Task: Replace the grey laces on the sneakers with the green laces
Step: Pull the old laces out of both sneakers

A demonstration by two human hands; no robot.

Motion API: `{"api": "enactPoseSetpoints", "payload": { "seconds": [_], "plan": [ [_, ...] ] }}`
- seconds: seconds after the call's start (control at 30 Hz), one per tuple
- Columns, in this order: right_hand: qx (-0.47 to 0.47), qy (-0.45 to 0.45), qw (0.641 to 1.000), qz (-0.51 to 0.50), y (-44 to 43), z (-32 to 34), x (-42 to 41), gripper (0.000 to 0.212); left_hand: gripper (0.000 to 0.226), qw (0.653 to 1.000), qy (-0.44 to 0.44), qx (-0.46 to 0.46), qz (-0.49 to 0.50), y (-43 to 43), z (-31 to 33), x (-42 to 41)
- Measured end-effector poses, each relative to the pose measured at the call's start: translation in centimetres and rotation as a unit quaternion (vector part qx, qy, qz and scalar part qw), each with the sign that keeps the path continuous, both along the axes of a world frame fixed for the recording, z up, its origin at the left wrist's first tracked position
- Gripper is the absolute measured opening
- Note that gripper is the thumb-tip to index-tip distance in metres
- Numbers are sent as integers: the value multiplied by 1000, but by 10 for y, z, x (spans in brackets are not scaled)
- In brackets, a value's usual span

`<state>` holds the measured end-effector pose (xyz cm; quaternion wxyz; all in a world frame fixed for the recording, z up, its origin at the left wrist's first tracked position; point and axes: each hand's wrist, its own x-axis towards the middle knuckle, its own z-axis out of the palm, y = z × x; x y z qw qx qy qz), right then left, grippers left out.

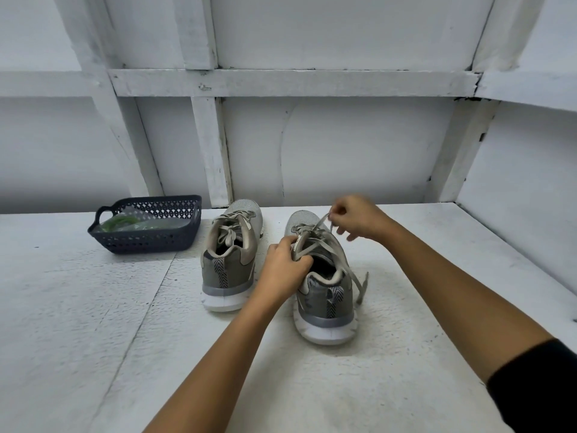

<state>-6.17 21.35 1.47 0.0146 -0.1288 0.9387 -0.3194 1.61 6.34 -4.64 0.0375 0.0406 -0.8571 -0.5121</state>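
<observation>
left hand (pixel 285 264): fingers curled, gripping the right sneaker (pixel 321 276) tongue
right hand (pixel 356 218): fingers pinching its grey lace (pixel 340 254)
green laces (pixel 120 221): in basket (pixel 143 242)

Open tabletop (pixel 93 323) lies on the near side of both sneakers and to their left. The basket (pixel 143 243) stands just beside the toe of the left sneaker (pixel 228 270), and the wall (pixel 343 145) rises close behind both toes. The left grip (pixel 282 267) crosses the narrow gap between the sneakers and holds the right sneaker (pixel 324 303). The grey lace (pixel 352 276) trails down that sneaker's right side, and the right grip (pixel 359 218) hangs above its toe.
</observation>
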Motion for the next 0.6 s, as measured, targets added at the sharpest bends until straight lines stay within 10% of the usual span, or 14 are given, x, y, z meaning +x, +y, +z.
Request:
{"api": "enactPoseSetpoints", "payload": {
  "seconds": [0.1, 0.3, 0.6],
  "plan": [
    [64, 84, 994, -19, -2, -3, -1, 20, 69, 1000, 3, 2, 2, 0, -1, 0],
    [3, -210, 977, 38, 12, 10, 11, 26, 53, 1000, 3, 2, 1, -1, -3, -2],
    [-2, 101, 991, -93, 5, 10, -5, 24, 48, 1000, 13, -6, 7, -2, -6, -4]
  ]
}}
